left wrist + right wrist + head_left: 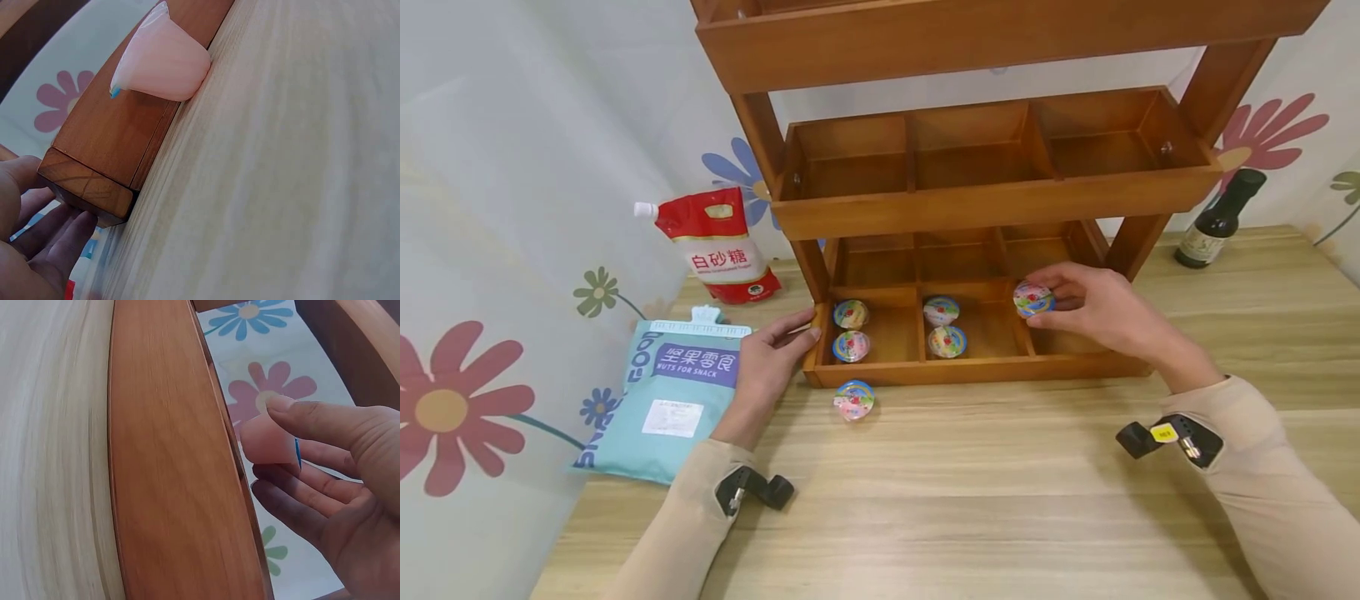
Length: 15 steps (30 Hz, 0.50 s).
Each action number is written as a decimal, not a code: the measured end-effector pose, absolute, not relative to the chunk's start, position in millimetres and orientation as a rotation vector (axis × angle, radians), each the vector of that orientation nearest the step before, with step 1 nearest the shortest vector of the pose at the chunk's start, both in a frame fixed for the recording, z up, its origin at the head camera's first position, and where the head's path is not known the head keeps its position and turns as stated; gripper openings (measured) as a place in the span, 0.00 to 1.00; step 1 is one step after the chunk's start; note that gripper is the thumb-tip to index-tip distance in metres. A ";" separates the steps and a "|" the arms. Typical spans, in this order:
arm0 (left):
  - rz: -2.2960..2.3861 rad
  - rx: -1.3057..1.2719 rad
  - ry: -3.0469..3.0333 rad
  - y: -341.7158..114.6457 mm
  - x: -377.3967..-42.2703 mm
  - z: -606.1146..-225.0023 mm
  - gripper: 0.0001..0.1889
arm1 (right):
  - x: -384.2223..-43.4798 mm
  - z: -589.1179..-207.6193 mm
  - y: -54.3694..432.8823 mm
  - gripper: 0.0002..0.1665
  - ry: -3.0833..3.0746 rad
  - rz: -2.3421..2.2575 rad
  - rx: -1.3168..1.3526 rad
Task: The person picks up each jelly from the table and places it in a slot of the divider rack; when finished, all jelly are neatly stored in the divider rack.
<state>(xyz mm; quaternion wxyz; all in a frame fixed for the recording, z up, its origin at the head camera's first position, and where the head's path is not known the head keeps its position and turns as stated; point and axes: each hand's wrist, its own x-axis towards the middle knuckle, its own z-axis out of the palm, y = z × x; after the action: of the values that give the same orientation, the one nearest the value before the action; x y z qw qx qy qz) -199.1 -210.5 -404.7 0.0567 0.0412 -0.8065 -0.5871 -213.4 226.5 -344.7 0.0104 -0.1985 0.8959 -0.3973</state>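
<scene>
My right hand (1101,312) pinches a pink jelly cup (1033,298) between thumb and fingers, above the right compartment of the wooden rack's bottom tray (970,371). The right wrist view shows the cup's pale pink body (265,444) behind the tray's front board. With its fingers against the tray's left end, my left hand (767,358) steadies nothing else. Two jelly cups (851,346) stand in the left front compartment, and two more (947,341) in the middle one. Another jelly cup (853,402) is on the table before the tray.
Left of the rack stand a red-and-white sugar pouch (722,250) and a teal nut snack bag (677,408) with a clip. A dark bottle (1213,225) stands at the right. Upper tiers (992,196) of the rack overhang the bottom tray.
</scene>
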 end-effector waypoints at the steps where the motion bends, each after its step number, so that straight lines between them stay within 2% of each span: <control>1: -1.778 0.126 -2.448 -210.6 -199.1 -404.9 0.20 | -214.0 -345.3 227.5 0.31 2.801 -1.230 -0.621; 15: -1.754 0.134 -2.458 -210.3 -199.5 -405.3 0.20 | -222.1 -353.5 238.9 0.33 2.805 -1.138 -0.537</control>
<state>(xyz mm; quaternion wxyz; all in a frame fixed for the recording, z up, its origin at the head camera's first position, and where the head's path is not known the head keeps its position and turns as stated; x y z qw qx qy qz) -199.5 -210.3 -405.3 0.0596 0.0443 -0.8118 -0.5791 -222.1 238.9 -353.5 0.0337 -0.1745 0.9119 -0.3700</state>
